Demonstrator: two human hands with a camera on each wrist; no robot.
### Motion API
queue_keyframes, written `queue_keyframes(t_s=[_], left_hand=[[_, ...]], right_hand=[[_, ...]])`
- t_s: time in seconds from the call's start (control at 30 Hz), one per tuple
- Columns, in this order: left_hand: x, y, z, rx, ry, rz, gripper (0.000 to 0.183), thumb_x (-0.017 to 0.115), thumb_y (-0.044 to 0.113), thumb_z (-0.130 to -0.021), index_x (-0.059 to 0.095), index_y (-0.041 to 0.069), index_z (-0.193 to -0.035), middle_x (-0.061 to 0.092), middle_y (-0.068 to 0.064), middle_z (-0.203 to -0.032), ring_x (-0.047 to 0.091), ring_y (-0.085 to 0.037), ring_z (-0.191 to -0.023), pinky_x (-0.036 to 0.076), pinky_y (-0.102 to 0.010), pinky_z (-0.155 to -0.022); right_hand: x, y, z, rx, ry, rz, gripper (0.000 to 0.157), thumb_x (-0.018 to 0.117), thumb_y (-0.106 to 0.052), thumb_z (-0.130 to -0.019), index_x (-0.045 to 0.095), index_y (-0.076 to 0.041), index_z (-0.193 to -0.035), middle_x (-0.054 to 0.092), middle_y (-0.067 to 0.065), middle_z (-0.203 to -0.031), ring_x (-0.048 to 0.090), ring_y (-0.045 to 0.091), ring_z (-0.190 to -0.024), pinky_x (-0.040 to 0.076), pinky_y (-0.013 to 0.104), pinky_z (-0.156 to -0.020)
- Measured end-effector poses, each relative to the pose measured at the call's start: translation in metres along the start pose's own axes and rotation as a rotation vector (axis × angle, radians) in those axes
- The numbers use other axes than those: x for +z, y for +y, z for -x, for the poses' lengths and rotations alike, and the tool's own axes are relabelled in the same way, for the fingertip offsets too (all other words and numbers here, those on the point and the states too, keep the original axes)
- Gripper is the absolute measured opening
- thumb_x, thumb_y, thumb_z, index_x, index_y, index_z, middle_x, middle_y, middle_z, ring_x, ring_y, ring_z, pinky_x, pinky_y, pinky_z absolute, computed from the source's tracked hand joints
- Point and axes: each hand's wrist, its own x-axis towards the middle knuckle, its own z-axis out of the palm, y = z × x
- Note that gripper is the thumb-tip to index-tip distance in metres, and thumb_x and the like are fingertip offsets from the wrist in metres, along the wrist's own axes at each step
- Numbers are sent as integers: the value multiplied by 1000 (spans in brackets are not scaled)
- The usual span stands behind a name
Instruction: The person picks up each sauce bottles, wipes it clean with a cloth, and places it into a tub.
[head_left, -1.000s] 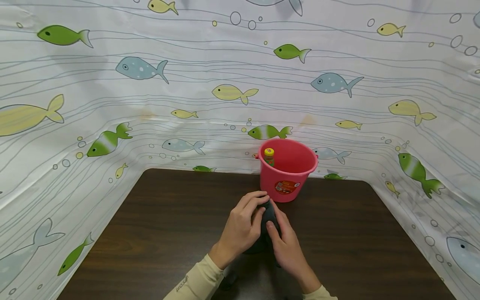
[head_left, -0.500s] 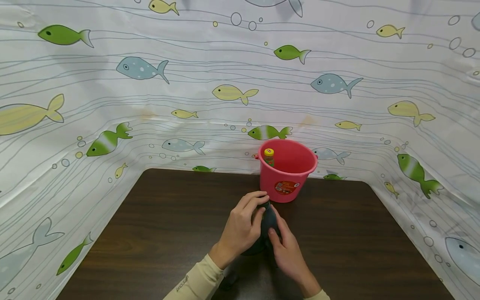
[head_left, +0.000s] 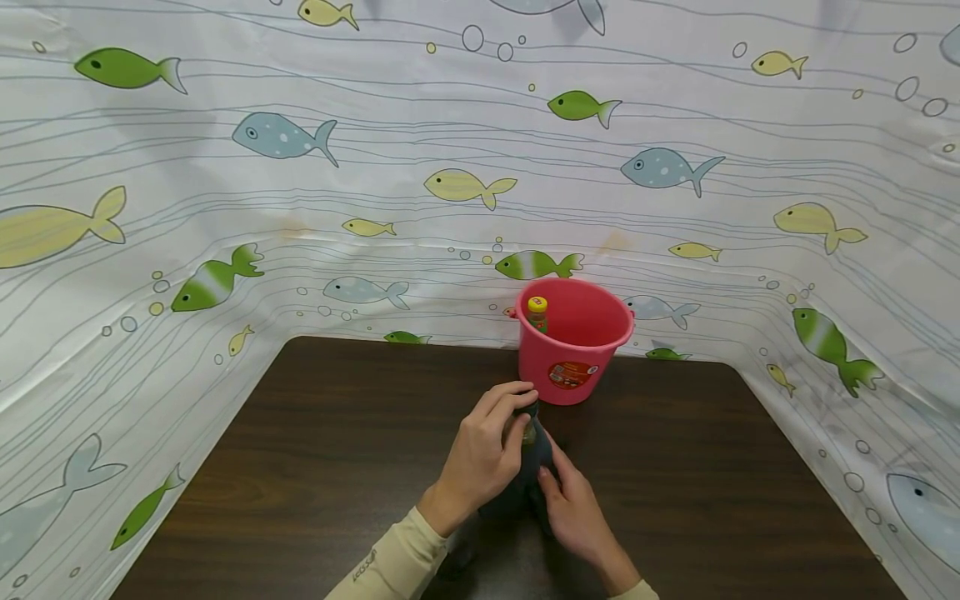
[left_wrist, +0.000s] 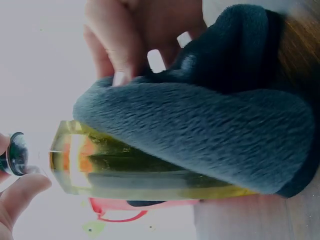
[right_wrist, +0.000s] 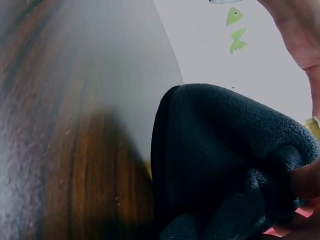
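Note:
A clear bottle of yellow liquid [left_wrist: 115, 160], likely cooking oil, stands upright on the dark wooden table. My left hand [head_left: 482, 450] pinches its dark green cap [left_wrist: 19, 152] at the top, with fingers and thumb around it. A fluffy dark blue-grey cloth [left_wrist: 205, 130] drapes along the bottle's side, covering much of it. My right hand [head_left: 581, 504] grips this cloth and holds it against the bottle, thumb toward me. In the right wrist view the cloth [right_wrist: 220, 145] hangs in folds beneath the fingers.
Behind the hands stands a pink bucket [head_left: 528, 362] with a yellow-capped bottle [head_left: 537, 312] inside. A small dark thing [head_left: 456, 560] lies by the left sleeve. A fish-patterned sheet [head_left: 360, 175] encloses the table [head_left: 315, 433] at the back and sides.
My right hand has slid slightly down the bottle with the cloth, and part of the bottle below the cap now shows. The left hand stays at the cap.

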Motion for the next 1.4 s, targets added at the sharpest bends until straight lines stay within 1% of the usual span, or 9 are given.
queue_keyframes(t_s=[0.17, 0.33, 0.43, 0.67, 0.77, 0.9, 1.07, 1.17, 1.4], left_hand=[[0, 0, 0, -9, -6, 1, 28, 69, 1, -100, 72, 1, -128, 68, -12, -138, 68, -24, -128, 61, -36, -102], [0, 0, 0, 1, 2, 2, 29, 69, -1, -99, 72, 0, -128, 68, -13, -138, 68, -25, -128, 61, -36, -101], [1, -1, 1, 8, 7, 3, 28, 68, -1, -99, 72, 0, -127, 68, -13, -137, 68, -25, -127, 62, -36, -100], [1, -1, 1, 4, 0, 3, 28, 67, 1, -101, 71, 1, -128, 67, -11, -139, 67, -25, -128, 62, -34, -100], [1, -1, 1, 8, 2, 1, 28, 67, 1, -101, 71, 1, -128, 67, -11, -139, 67, -25, -128, 62, -35, -100], [1, 0, 0, 14, 7, -2, 29, 68, -1, -99, 71, 1, -128, 68, -12, -138, 68, -25, -127, 62, -36, -100], [-1, -1, 0, 7, 1, 0, 29, 69, -1, -99, 71, -1, -128, 68, -15, -137, 68, -26, -127, 61, -36, -101], [-1, -1, 0, 6, 0, 0, 28, 68, -1, -99, 71, -1, -128, 68, -14, -137, 68, -26, -127, 61, -36, -101], [0, 0, 0, 9, -1, 2, 29, 68, -1, -99, 71, -1, -128, 68, -14, -137, 68, -26, -128, 62, -33, -99]], right_hand=[[-2, 11, -2, -1, -36, 29, 54, 48, -8, -111, 38, -6, -164, 47, 20, -164, 46, 39, -151, 38, 65, -121], [-4, 28, -5, -66, -61, 136, 49, 46, -15, -112, 44, -1, -159, 57, 28, -153, 58, 44, -139, 51, 62, -110], [-4, 23, -3, -15, -63, 173, 48, 47, -13, -110, 48, -1, -157, 59, 29, -150, 58, 47, -138, 48, 67, -110], [-5, 16, -3, 79, -86, 202, 49, 50, -6, -109, 48, -5, -158, 58, 23, -154, 56, 42, -142, 46, 64, -114], [-6, 16, -5, 85, -100, 167, 50, 51, -5, -109, 47, -4, -158, 56, 23, -156, 54, 42, -145, 44, 65, -116], [-7, 18, -8, 76, -138, 34, 55, 52, -7, -109, 40, -2, -162, 48, 22, -163, 43, 43, -153, 37, 67, -122], [-7, 14, -11, 58, -163, -104, 60, 55, -21, -111, 34, -4, -165, 40, 19, -169, 38, 39, -156, 36, 63, -124], [-6, 9, -12, 67, -125, -132, 59, 55, -27, -112, 37, -9, -165, 41, 13, -169, 40, 34, -156, 38, 59, -124], [-6, -4, -10, 111, 24, -174, 48, 50, -19, -113, 48, -20, -160, 49, 2, -165, 43, 26, -155, 35, 56, -126]])
